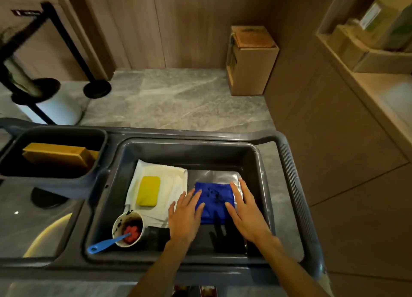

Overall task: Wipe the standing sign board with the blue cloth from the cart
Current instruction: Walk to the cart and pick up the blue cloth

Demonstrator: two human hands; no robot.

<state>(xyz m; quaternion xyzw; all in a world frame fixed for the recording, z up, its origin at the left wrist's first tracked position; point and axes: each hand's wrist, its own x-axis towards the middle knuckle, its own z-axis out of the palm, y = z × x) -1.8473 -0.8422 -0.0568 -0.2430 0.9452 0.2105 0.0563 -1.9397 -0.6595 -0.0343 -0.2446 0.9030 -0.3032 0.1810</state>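
— Cloth first: where is it?

— Blue cloth point(214, 202) lies folded in the cart's large tray point(189, 150), on a silvery sheet point(217, 176) right of the tray's middle. Dark specks mark its top.

— And the hands?

— Both are on it. Left hand point(185, 218) lies flat at the cloth's left edge, fingers spread, fingertips on the fabric. Right hand point(246, 212) lies flat at the cloth's right edge, partly over the silvery sheet. Neither grip is closed; both are open with fingers extended, and nothing is clasped or lifted.

— What else sits in that tray?

— Left of the cloth, a yellow sponge point(148, 191) rests on a white cloth point(171, 181). Nearer than the sponge stands a cup point(128, 228) with red bits inside and a blue spoon point(104, 244) leaning out over the tray's rim.

— Beyond the tray?

— Left of it, a deeper bin point(98, 140) holds a brown box point(55, 155). Farther off, on the floor, stand black barrier posts point(66, 42) and a cardboard box point(252, 60) against the wooden wall.
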